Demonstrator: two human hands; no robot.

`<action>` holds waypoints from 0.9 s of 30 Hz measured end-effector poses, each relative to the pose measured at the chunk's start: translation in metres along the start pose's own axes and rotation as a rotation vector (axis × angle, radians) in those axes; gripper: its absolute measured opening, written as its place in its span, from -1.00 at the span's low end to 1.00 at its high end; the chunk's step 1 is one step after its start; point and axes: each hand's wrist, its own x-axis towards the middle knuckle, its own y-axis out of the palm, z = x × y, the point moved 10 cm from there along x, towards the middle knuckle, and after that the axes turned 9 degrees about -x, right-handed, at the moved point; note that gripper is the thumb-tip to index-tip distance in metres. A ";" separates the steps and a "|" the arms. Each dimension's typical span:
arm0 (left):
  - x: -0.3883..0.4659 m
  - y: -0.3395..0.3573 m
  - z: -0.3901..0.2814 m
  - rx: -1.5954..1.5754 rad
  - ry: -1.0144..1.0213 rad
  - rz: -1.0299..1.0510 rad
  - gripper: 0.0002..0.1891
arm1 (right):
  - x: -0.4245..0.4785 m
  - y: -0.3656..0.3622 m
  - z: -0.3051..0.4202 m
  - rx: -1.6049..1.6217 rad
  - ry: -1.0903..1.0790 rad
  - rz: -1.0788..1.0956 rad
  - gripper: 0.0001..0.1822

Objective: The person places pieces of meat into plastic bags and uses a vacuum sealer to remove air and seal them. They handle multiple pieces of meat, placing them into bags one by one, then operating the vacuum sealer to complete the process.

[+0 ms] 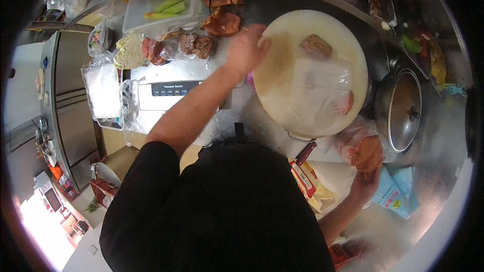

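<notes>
My left hand [247,49] is over the left edge of a round whitish cutting board [276,94], blurred, its fingers apart and nothing seen in them. A brown piece of meat [316,45] lies on the board's upper part. Below it is a clear plastic bag [317,83], with a reddish piece [349,102] partly seen at its right edge. At the lower right, beyond the board, my right hand [366,186] holds a brown piece of meat [368,154] beside a plastic bag with reddish contents [348,139].
Left of the board stands a white vacuum sealer [155,100], with several meat pieces [196,45] and a plastic tub [132,17] behind. A lidded pan [404,109] stands at the right. A red-handled knife [305,153] lies near the board's lower edge, by a yellow package [321,192].
</notes>
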 end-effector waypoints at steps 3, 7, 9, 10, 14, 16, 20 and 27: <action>0.027 0.002 0.085 0.558 -0.009 0.164 -0.55 | 0.012 -0.023 0.001 -0.009 0.021 -0.121 -0.62; 0.019 0.031 0.179 0.862 -0.183 0.540 -0.32 | 0.026 -0.017 0.002 -0.033 -0.004 0.010 -0.63; 0.020 0.038 0.190 0.964 -0.186 0.585 -0.35 | 0.028 -0.008 0.000 0.005 0.016 0.019 -0.63; 0.024 0.039 0.187 0.990 -0.187 0.575 -0.36 | 0.027 -0.003 -0.001 0.007 0.016 0.000 -0.63; 0.029 0.043 0.207 1.022 -0.138 0.504 -0.40 | 0.032 0.004 -0.004 -0.007 0.030 0.000 -0.62; 0.034 0.043 0.212 0.883 -0.185 0.555 -0.46 | 0.034 0.003 -0.004 -0.011 0.040 -0.001 -0.61; 0.045 0.032 0.205 0.637 -0.177 0.501 -0.51 | 0.035 0.007 -0.004 -0.004 0.036 -0.047 -0.60; 0.042 0.018 0.241 -0.748 -0.817 0.237 -0.60 | 0.043 0.009 -0.005 0.015 0.040 -0.043 -0.57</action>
